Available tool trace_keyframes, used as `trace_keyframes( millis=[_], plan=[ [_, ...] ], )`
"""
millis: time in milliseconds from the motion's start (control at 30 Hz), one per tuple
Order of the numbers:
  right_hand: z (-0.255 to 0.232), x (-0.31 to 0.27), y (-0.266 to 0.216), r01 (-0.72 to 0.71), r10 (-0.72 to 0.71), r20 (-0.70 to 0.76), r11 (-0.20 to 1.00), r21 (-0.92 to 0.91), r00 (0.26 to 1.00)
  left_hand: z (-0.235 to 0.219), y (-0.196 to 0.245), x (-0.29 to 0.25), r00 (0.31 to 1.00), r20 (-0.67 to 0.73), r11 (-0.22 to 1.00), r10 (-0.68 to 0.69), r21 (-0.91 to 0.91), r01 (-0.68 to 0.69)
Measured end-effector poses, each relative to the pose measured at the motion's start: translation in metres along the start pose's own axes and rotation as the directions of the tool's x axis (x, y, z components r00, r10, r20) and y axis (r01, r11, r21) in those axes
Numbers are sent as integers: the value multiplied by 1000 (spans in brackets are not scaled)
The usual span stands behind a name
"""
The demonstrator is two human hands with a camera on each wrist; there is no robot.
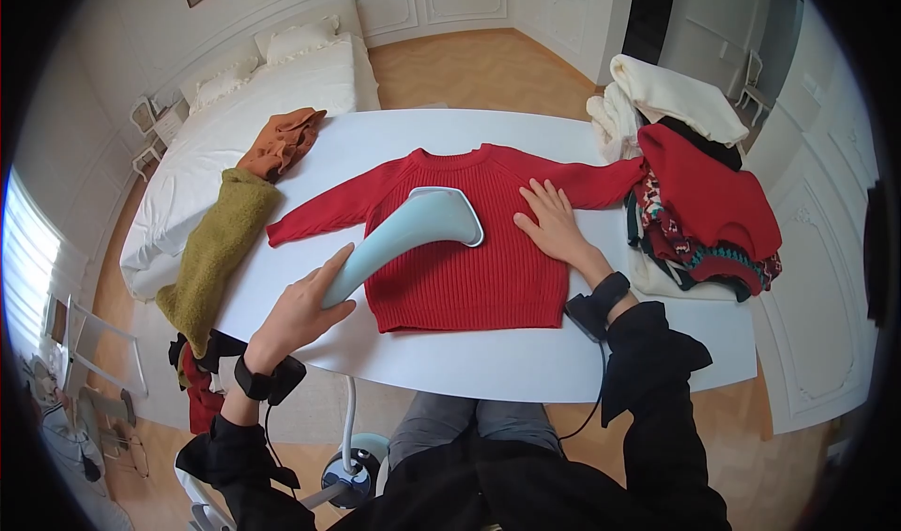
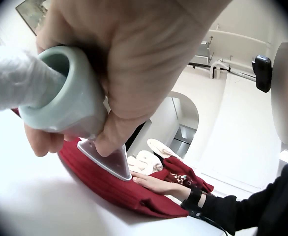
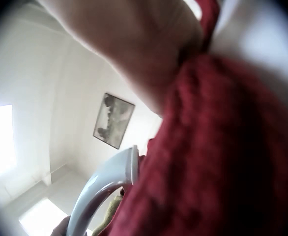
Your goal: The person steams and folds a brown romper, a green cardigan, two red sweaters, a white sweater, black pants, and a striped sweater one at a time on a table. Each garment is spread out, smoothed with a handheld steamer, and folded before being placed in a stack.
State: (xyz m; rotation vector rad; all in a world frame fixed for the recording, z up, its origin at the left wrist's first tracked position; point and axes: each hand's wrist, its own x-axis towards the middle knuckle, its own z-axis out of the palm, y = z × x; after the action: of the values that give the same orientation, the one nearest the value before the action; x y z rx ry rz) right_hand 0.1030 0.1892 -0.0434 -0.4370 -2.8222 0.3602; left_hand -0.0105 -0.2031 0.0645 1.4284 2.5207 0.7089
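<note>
A red ribbed sweater [image 1: 469,287] lies spread on the white table, both sleeves out to the sides. My left hand [image 1: 302,308] grips the handle of a pale blue garment steamer [image 1: 399,235], whose head is over the upper middle of the sweater. In the left wrist view the fingers of my left hand [image 2: 129,64] curl round the steamer handle [image 2: 80,105], and a white-covered hose enters its end. My right hand [image 1: 556,226] rests flat with fingers extended on the sweater's right side, below the shoulder. The right wrist view shows the sweater [image 3: 198,147] close beneath that hand [image 3: 134,44].
Folded clothes [image 1: 713,203] are piled at the table's right end. An olive garment [image 1: 221,250] and a rust-brown one [image 1: 282,144] lie along the left edge. The steamer's base [image 1: 349,479] stands on the floor below the near edge, its hose [image 1: 350,418] rising beside the table.
</note>
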Motion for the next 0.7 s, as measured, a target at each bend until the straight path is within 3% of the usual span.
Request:
trace_keyframes(
  millis=[67,200,267,300,367,467,700],
  plan=[
    [5,-1,0,15,-9,-107,998,54,994,3,8,5,999,21,999,29,15,-30],
    [10,-1,6,28,-7,-169,992,121,986,10,25,21,997,62,999,44,24,-45],
    [12,-1,7,50,15,-250,966,254,968,9,39,33,991,132,999,-17,33,13],
    [13,-1,6,45,21,-249,966,255,968,11,44,40,991,137,999,-14,33,10],
    [14,-1,4,86,21,-389,962,257,921,14,53,54,989,147,998,4,61,-13],
    [9,-3,4,92,63,-430,940,330,901,23,58,77,991,124,996,53,70,-62],
    [13,-3,6,122,39,-528,956,266,849,53,56,128,989,67,988,134,72,-138]
  ],
)
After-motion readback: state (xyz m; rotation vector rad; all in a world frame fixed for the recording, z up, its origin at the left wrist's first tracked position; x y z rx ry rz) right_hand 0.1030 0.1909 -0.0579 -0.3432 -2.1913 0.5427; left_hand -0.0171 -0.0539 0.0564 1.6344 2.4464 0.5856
